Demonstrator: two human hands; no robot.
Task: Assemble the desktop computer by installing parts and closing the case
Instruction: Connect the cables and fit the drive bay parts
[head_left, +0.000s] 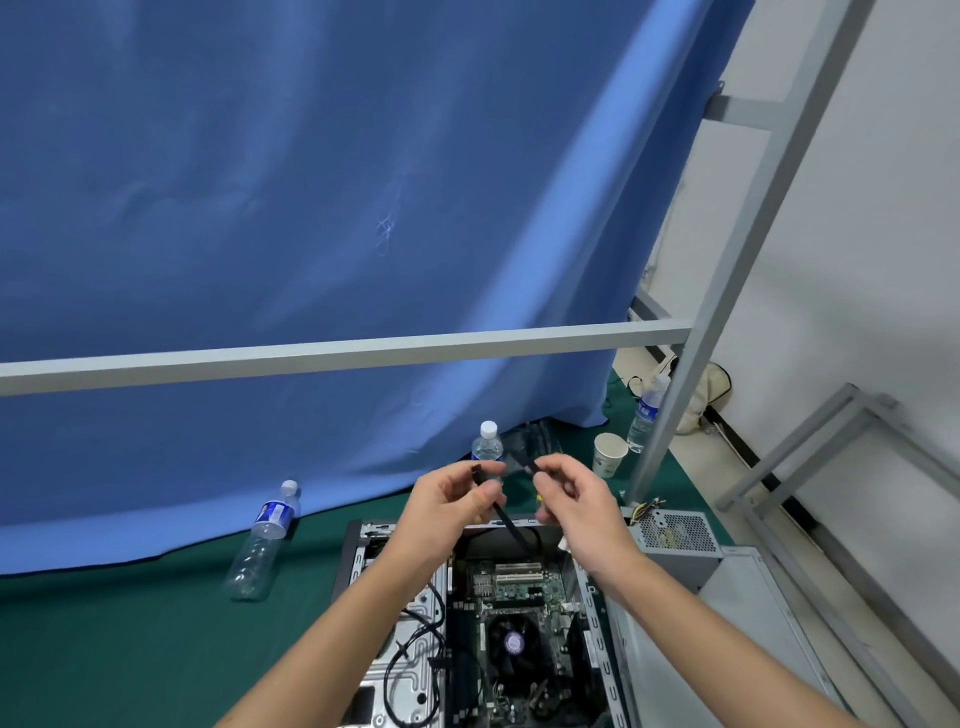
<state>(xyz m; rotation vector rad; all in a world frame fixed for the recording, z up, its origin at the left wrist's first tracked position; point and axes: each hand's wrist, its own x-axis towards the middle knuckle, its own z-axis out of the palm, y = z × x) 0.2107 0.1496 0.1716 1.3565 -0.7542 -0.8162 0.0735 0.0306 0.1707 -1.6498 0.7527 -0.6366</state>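
Head view: left hand (447, 506) and right hand (576, 499) pinch a cable's (511, 525) ends above the case (358, 545), seemingly checking connectors; bottle (265, 540) at nine o'clock.

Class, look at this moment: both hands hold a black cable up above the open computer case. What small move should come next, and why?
Probably lower one connector end toward the motherboard. The left hand and the right hand each pinch an end of the black cable above the open case, and neither end is plugged in. Which socket fits cannot be told.
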